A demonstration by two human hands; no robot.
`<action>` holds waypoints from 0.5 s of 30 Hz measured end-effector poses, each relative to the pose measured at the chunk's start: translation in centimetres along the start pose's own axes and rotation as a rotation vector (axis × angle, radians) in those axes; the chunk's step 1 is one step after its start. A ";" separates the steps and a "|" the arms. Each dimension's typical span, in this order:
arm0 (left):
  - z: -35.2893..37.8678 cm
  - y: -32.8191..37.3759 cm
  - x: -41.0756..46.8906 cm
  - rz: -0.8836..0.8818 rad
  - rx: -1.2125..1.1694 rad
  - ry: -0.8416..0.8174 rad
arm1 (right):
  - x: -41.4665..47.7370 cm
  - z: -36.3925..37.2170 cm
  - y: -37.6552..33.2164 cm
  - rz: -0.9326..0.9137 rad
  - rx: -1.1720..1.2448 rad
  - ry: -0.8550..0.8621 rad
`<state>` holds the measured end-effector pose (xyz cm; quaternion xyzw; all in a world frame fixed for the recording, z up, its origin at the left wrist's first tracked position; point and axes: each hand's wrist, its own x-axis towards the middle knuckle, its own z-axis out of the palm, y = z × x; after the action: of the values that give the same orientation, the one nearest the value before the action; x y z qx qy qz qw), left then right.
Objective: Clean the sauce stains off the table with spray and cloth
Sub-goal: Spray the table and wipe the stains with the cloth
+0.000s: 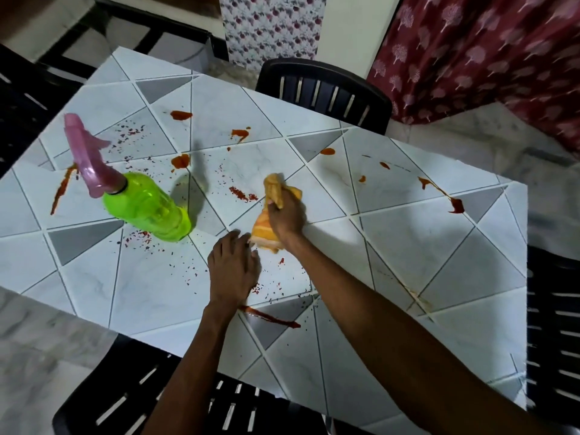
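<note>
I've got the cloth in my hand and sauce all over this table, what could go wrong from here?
The cloth, bunched in your right hand, could smear the sauce blobs and flakes rather than lift them. The spray bottle stands close by; a wide sweep might knock it over. Your left hand rests just beyond a red streak near the edge of the table, so your arm may drag through it.
</note>
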<state>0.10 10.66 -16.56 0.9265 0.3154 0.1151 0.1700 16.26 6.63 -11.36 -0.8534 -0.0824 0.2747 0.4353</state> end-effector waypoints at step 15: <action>-0.4 3.3 -1.6 0.046 0.000 -0.150 | -11.0 -18.7 9.6 0.045 0.287 0.015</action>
<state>0.52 7.23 -15.09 0.9394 0.2804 0.0491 0.1907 16.24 -16.46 -5.80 -0.7862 -0.0200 0.2867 0.5471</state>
